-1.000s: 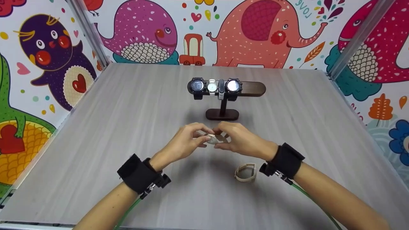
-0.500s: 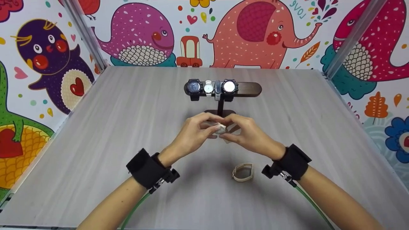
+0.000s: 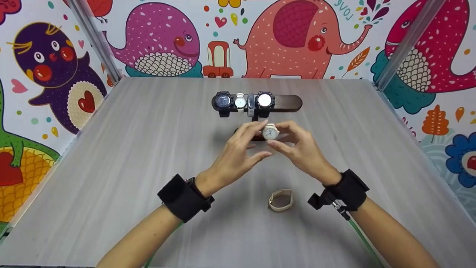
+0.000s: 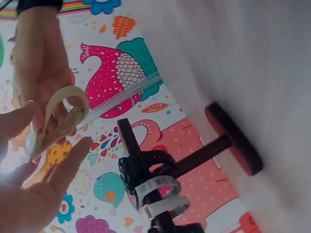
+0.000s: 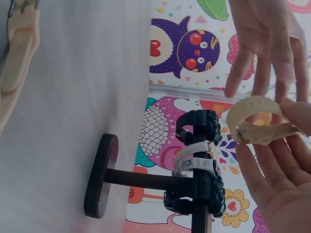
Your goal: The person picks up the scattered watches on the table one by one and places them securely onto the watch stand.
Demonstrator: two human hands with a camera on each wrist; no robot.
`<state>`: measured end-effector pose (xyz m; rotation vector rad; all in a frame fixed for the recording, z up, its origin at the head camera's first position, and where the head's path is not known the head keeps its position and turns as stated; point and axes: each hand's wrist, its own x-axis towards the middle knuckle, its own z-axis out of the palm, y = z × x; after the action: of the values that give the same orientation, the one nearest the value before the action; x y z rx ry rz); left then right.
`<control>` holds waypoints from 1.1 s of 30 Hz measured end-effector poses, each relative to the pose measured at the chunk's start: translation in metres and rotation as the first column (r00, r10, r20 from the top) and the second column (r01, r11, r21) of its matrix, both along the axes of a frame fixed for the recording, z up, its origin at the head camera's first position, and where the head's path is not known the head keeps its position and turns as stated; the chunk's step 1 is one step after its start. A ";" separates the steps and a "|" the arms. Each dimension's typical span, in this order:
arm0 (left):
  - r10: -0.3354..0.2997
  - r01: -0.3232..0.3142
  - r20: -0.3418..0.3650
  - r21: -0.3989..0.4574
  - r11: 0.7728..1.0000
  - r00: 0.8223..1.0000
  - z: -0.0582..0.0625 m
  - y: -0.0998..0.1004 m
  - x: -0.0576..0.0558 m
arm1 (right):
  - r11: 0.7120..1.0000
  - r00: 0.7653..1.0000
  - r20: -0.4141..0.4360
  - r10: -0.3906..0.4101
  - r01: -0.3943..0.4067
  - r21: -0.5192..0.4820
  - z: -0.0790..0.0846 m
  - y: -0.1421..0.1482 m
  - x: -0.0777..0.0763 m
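Note:
A wristwatch (image 3: 270, 132) with a round white dial and cream strap is held up in front of the watch stand, facing the head camera. My right hand (image 3: 306, 150) pinches it between thumb and fingers. In the right wrist view the watch's strap (image 5: 255, 109) forms a closed loop, with the thumb against its side. My left hand (image 3: 238, 152) is just left of the watch with fingers extended and thumb apart; in the right wrist view its fingers look clear of the strap. A second cream watch (image 3: 280, 200) lies on its side on the table, nearer me.
Behind the hands stands a dark T-shaped watch stand (image 3: 288, 103). Several watches and a slim band sit on its left and middle part; its right end shows bare wood. The hands partly cover its base. Cartoon-printed walls (image 3: 163, 41) bound the grey table (image 3: 156, 123).
Both hands have moved forward and slightly right with the watch, toward the stand. The watch has turned to show its dial. My left hand has let go and spread its fingers.

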<state>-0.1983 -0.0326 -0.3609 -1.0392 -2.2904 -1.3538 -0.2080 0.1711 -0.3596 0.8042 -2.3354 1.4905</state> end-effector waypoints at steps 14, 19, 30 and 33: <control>0.008 0.002 -0.179 0.054 0.999 0.984 -0.006 0.011 -0.008 | 0.992 0.996 -0.041 0.075 -0.078 -0.101 -0.004 0.003 0.005; 0.015 0.003 -0.219 0.078 0.997 0.976 -0.009 0.011 -0.010 | 0.993 0.995 -0.031 0.096 -0.098 -0.069 -0.004 0.006 0.007; -0.007 0.039 -0.259 0.119 0.992 0.966 -0.014 0.013 -0.011 | 0.990 0.964 -0.233 0.131 -0.138 -0.016 -0.008 0.010 0.006; -0.004 0.039 -0.279 0.120 0.992 0.960 -0.016 0.014 -0.011 | 0.991 0.955 -0.268 0.127 -0.136 -0.015 -0.010 0.010 0.006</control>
<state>-0.2090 -0.0189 -0.3767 -1.1362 -1.9710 -1.2505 -0.2018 0.1815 -0.3696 1.0978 -2.0896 1.3689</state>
